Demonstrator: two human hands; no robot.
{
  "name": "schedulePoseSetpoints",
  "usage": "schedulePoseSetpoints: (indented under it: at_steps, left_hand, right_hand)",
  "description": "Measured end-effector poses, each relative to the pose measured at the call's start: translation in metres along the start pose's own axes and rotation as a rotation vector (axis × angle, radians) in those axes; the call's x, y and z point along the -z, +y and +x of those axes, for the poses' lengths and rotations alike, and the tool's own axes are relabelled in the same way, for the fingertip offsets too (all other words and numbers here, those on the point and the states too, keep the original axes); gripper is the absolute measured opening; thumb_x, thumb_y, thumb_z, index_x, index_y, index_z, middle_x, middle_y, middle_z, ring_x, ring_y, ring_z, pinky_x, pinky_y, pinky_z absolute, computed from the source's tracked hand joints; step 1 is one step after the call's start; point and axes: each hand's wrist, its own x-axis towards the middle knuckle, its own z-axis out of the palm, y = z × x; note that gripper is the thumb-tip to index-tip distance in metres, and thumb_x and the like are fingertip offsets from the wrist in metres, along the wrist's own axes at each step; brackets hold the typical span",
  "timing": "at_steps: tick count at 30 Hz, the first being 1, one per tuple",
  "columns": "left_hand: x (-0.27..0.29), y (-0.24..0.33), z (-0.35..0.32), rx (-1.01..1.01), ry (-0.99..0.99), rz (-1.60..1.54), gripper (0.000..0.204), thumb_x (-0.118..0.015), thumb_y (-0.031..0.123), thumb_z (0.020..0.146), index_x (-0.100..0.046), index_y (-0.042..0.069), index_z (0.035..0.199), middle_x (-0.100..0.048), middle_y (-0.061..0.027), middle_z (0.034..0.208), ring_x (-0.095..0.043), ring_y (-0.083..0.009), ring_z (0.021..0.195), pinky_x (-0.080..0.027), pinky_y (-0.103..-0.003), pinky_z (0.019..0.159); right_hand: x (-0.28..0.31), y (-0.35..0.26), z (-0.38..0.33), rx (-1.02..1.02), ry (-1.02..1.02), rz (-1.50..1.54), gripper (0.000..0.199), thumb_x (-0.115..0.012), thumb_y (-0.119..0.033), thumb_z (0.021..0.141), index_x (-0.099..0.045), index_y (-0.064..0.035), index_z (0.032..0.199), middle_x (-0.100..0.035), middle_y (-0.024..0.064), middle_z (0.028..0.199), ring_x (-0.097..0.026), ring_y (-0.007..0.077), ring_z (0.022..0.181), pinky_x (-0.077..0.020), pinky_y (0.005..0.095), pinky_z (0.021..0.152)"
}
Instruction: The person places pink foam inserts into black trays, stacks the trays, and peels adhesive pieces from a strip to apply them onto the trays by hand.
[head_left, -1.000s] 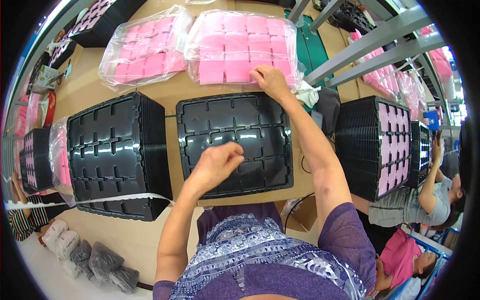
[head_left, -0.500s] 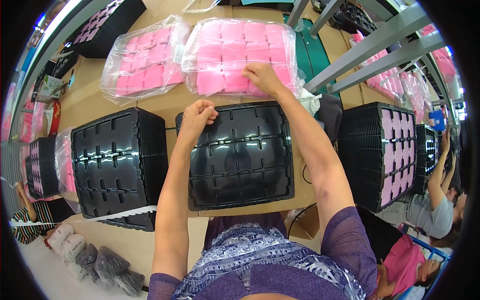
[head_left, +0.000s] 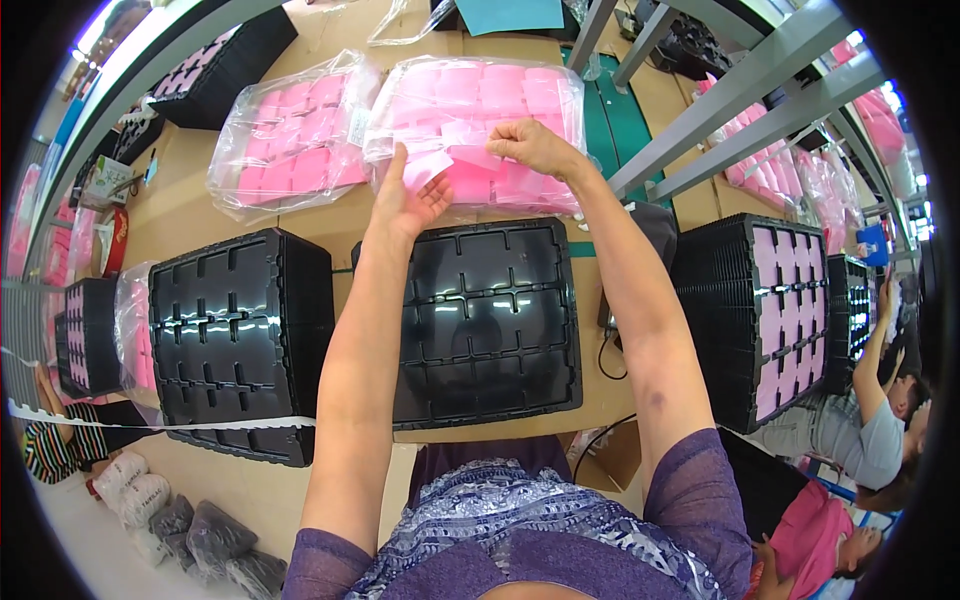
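In front of me lies a black plastic tray (head_left: 480,340) with shallow compartments. Beyond it is a clear plastic bag (head_left: 574,110) with rows of pink sheets (head_left: 505,90). My right hand (head_left: 540,148) is closed in a pinch on a thin pink sheet (head_left: 475,157), lifted at the bag's near side. My left hand (head_left: 412,203) is half turned up, thumb and fingers apart. A pale pink flap (head_left: 428,168) shows between its thumb and fingers; whether they touch it I cannot tell.
Stacked black trays (head_left: 235,330) stand at left; another stack (head_left: 745,310) with pink pieces stands at right. A second bag of pink sheets (head_left: 300,135) lies at the back left. Grey metal bars (head_left: 730,110) slant across the upper right. Co-workers (head_left: 850,420) are at far right.
My left hand has left the tray's far edge, moved up to the pink sheets and opened. My right hand stays at the bag, now with a pink sheet raised in its fingers.
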Motion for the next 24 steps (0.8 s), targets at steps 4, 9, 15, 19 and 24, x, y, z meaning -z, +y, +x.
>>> schedulePoseSetpoints:
  at_steps: [4,9,15,19,24]
  left_hand:
    - [-0.011,0.007,0.009,-0.071,0.108,-0.113,0.022,-0.067,0.01,0.089,-0.057,0.003,0.107,-0.06,-0.0114,0.093,-0.056,-0.0213,0.075,-0.05,-0.033,0.061]
    - [-0.014,0.016,-0.028,-0.09,-0.008,-0.201,0.018,-0.066,0.004,0.088,-0.058,0.004,0.103,-0.063,-0.0086,0.09,-0.056,-0.0178,0.068,-0.044,-0.029,0.052]
    - [0.029,0.006,-0.084,0.043,-0.12,-0.371,0.012,-0.061,0.003,0.091,-0.059,0.002,0.103,-0.063,-0.0061,0.083,-0.052,-0.0118,0.059,-0.039,-0.022,0.047]
    - [0.061,0.007,-0.118,0.118,-0.248,-0.485,0.017,-0.058,0.004,0.093,-0.059,0.0,0.11,-0.055,-0.0015,0.071,-0.043,-0.0065,0.051,-0.036,-0.019,0.044]
    - [0.111,0.001,-0.114,0.057,-0.131,-0.342,0.031,-0.058,0.005,0.092,-0.055,0.001,0.123,-0.052,0.0001,0.07,-0.042,-0.007,0.049,-0.035,-0.018,0.042]
  right_hand:
    - [-0.038,-0.013,-0.027,0.356,0.678,-0.62,0.022,-0.061,-0.02,0.091,-0.059,-0.0032,0.077,-0.051,0.0027,0.065,-0.046,0.0124,0.063,-0.0408,0.0295,0.061]
    - [-0.159,-0.042,-0.083,-0.165,0.072,0.47,0.025,-0.054,-0.017,0.094,-0.059,-0.002,0.114,-0.07,0.0097,0.097,-0.067,0.015,0.088,-0.052,0.0281,0.058]
    - [-0.187,0.017,-0.078,0.117,0.354,1.539,0.062,-0.058,0.0,0.08,-0.041,-0.005,0.139,-0.053,0.0081,0.133,-0.051,0.0209,0.122,-0.0473,0.0375,0.094]
    - [-0.16,0.019,-0.108,0.256,0.449,1.853,0.066,-0.059,0.001,0.07,-0.048,-0.01,0.134,-0.055,0.0078,0.13,-0.051,0.0227,0.122,-0.0366,0.044,0.107]
    - [-0.15,0.019,-0.155,0.259,0.537,1.804,0.062,-0.069,-0.043,0.085,-0.049,-0.0076,0.132,-0.058,0.01,0.126,-0.052,0.0227,0.119,-0.0389,0.0416,0.105]
